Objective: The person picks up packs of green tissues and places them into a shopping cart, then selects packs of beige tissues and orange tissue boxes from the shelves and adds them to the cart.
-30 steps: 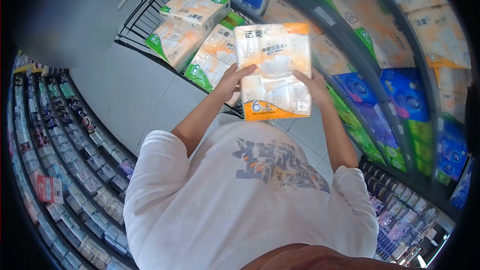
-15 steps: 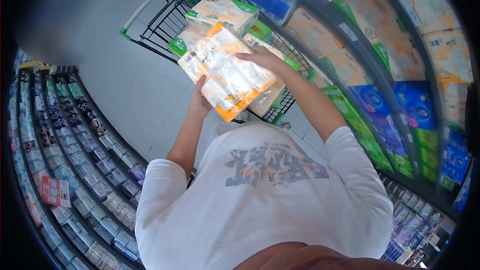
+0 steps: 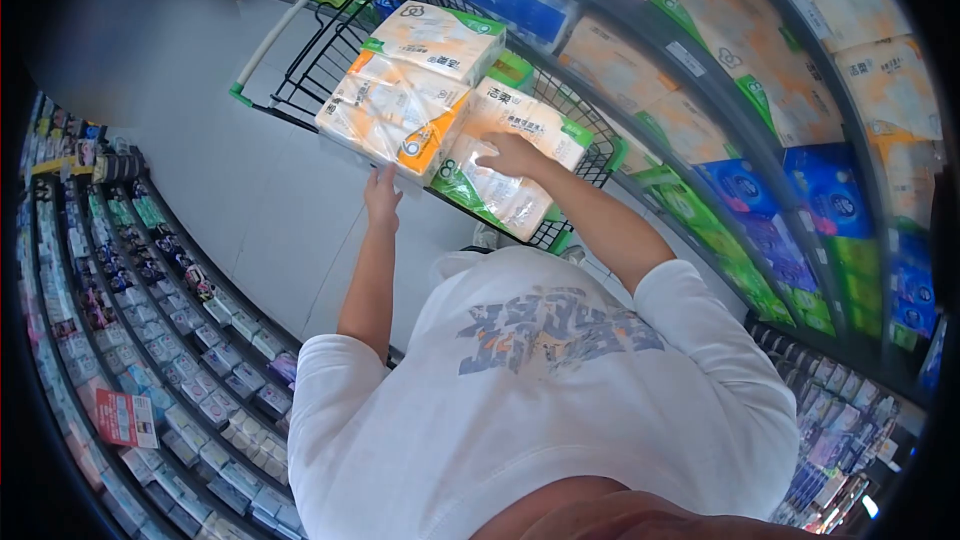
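Observation:
Three large tissue packs lie in the shopping cart (image 3: 590, 165). The orange-striped tissue pack (image 3: 385, 110) sits on the left, tilted a little in its clear wrap. Behind it rests a green-cornered tissue pack (image 3: 435, 40), and to its right lies another green-banded tissue pack (image 3: 530, 125). My left hand (image 3: 382, 198) is just below the orange-striped pack's near edge, fingers pointing up and apart, gripping nothing. My right hand (image 3: 515, 155) is over the right-hand pack with its fingers spread, the fingertips at the wrapped top.
Shelves of tissue packs (image 3: 770, 70) run along the right side, close to the cart. On the left, a long shelf (image 3: 200, 380) holds rows of small packets, with a red sign (image 3: 125, 418) on it. The pale tiled floor (image 3: 240, 160) lies between. The cart's handle (image 3: 290, 30) points to the upper left.
The orange-striped tissue pack has gone from my two hands down into the cart's left part. Both hands have let go, the left dropping below it, the right over the right-hand pack.

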A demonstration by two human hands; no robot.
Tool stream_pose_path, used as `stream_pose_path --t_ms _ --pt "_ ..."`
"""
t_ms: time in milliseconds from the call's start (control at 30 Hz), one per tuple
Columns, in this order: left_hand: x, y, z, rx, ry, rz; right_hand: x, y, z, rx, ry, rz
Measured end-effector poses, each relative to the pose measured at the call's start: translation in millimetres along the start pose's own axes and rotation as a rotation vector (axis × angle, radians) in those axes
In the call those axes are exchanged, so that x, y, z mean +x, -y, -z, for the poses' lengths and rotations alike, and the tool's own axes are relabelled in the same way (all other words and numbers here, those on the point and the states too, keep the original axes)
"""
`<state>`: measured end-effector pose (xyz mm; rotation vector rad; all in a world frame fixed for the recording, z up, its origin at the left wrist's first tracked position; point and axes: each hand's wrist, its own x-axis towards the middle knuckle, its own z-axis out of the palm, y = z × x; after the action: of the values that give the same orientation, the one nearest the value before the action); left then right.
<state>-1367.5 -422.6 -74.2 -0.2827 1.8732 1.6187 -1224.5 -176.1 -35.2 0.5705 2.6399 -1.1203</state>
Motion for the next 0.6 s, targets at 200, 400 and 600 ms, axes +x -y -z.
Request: stream_pose_path --t_ms 200,400,600 --pt "-16.4 25.7 -15.3 -0.007 0.014 0.092 -91.5 -66.2 -2.5 0.367 -0.139 -0.228" --pt "-35.2 8.1 -47.0 -0.010 0.101 -0.027 -140.0 -120.1 1.5 0.542 -0.444 -0.234" --pt "-57.4 -21.8 -122.2 0.083 0.397 -0.107 -168.0 -125.8 20.0 0.625 -0.619 -0.209"
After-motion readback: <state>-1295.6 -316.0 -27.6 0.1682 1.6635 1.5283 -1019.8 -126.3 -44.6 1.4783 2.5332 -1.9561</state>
